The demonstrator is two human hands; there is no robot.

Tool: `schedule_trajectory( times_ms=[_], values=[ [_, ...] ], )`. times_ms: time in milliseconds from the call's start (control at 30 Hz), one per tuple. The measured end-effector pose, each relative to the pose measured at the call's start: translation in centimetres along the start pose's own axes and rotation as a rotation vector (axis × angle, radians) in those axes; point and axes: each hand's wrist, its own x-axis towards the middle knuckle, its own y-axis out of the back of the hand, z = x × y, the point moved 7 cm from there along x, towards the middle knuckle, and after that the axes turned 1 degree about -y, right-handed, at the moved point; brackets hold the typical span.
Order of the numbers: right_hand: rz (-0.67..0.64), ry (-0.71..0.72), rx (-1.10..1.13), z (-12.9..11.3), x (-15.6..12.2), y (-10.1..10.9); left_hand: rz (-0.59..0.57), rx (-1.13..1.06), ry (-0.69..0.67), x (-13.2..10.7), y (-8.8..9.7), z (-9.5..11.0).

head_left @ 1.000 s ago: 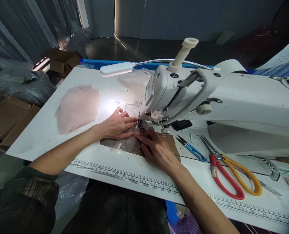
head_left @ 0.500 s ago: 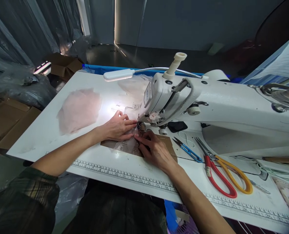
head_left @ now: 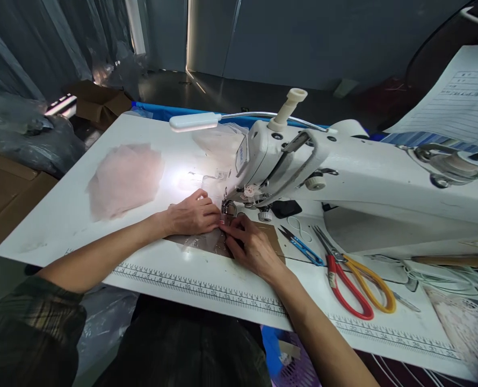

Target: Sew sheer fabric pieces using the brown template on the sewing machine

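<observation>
My left hand (head_left: 194,214) is at the presser foot (head_left: 227,207) of the white sewing machine (head_left: 275,156), its fingers curled together on a piece of sheer pale fabric (head_left: 215,188). My right hand (head_left: 255,247) meets it just in front of the foot, thumb and forefinger pinching the fabric's near edge. A small reddish spot shows between the fingertips. Beneath both hands lies a brown plate (head_left: 271,236) set in the white table (head_left: 150,258). The needle point is too small to make out.
A pile of pink sheer fabric pieces (head_left: 126,180) lies at left. Blue thread snips (head_left: 303,246) and large scissors with red and yellow handles (head_left: 354,279) rest right of my right hand. A lamp (head_left: 194,122) shines above the table. A printed ruler (head_left: 207,290) runs along the front edge.
My left hand's fingers have drawn from stretched out flat to curled in, closer to my right fingertips. My right hand keeps its pinch. The whole view has shifted slightly.
</observation>
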Motion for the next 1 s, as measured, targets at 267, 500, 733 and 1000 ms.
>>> schedule_trajectory(
  times_ms=[267,500,733,1000],
  values=[
    [0.023,-0.008,-0.027,0.0,-0.3,0.0,0.003,-0.098,-0.043,-0.6,0.7,0.4],
    [0.029,-0.011,-0.055,-0.1,-0.2,-0.1,-0.009,-0.077,-0.034,-0.4,0.6,0.4],
    [0.029,-0.005,-0.074,0.1,-0.1,-0.9,0.036,0.058,0.034,-0.2,0.1,0.1],
    [0.085,-0.136,0.084,1.3,-0.1,0.4,0.120,0.127,0.109,0.1,0.4,-0.1]
  ],
)
